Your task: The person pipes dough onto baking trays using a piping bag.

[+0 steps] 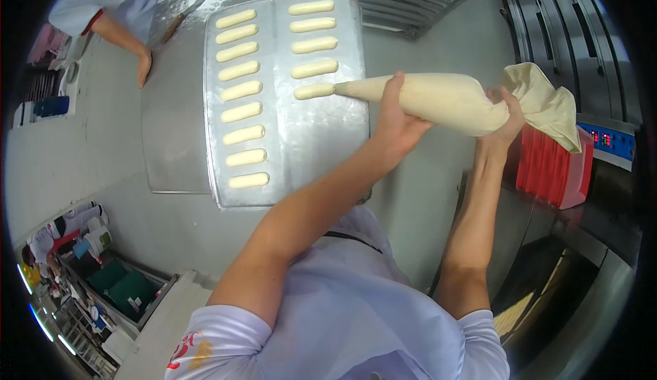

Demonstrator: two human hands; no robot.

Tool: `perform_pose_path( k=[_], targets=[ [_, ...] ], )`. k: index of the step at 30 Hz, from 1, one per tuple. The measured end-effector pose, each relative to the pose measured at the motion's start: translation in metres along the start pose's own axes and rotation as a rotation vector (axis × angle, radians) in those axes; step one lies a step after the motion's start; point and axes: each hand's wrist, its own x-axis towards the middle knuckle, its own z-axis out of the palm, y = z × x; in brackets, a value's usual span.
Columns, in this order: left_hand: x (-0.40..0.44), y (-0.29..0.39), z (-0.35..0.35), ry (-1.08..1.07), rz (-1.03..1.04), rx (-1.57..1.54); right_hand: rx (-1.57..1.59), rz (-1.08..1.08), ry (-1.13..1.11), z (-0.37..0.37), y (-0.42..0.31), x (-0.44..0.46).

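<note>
A large cream-coloured piping bag [445, 99] lies across my two hands, its metal tip pointing left. My left hand [398, 121] is wrapped round the front part of the bag from below. At the bag's rear, my right hand [505, 116] grips the neck, and the loose cloth end hangs beyond it. The tip touches the right end of a short strip of pale dough [313, 92] on a metal tray [321, 147]. Several more strips lie in two columns on this tray, the left column longer than the right.
The tray rests on a metal table [174, 140]. Beside it lies a spatula [174, 27], near another person's hand [144, 65]. A metal rack [410, 3] stands beyond. Red plastic trays [547, 168] are at the right, below an oven [582, 31]. More people are at the lower left.
</note>
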Motion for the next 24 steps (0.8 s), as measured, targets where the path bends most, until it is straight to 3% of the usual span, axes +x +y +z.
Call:
perform_pose_path(
  k=[4, 7, 10, 13, 15, 17, 24],
  targets=[
    [0.001, -0.008, 0.003, -0.002, -0.027, 0.013, 0.098, 0.066, -0.106, -0.019, -0.007, 0.005],
    [-0.008, -0.007, 0.005, -0.053, 0.009, 0.066, 0.25, 0.053, -0.018, 0.019, -0.028, -0.044],
    [-0.028, -0.003, -0.003, -0.032, 0.069, 0.217, 0.31, 0.117, -0.09, 0.015, -0.029, -0.064],
    [-0.037, 0.005, -0.027, -0.086, 0.081, 0.214, 0.233, 0.079, -0.139, -0.019, 0.005, -0.045],
    [-0.053, 0.01, -0.017, 0.058, 0.104, 0.134, 0.128, 0.054, -0.117, -0.008, 0.013, -0.048],
    [-0.053, 0.014, -0.022, 0.029, 0.113, 0.129, 0.039, 0.066, -0.019, 0.002, 0.019, -0.049],
    [-0.038, 0.014, -0.038, -0.038, 0.105, 0.072, 0.098, 0.116, -0.018, 0.018, 0.015, -0.055]
  ],
)
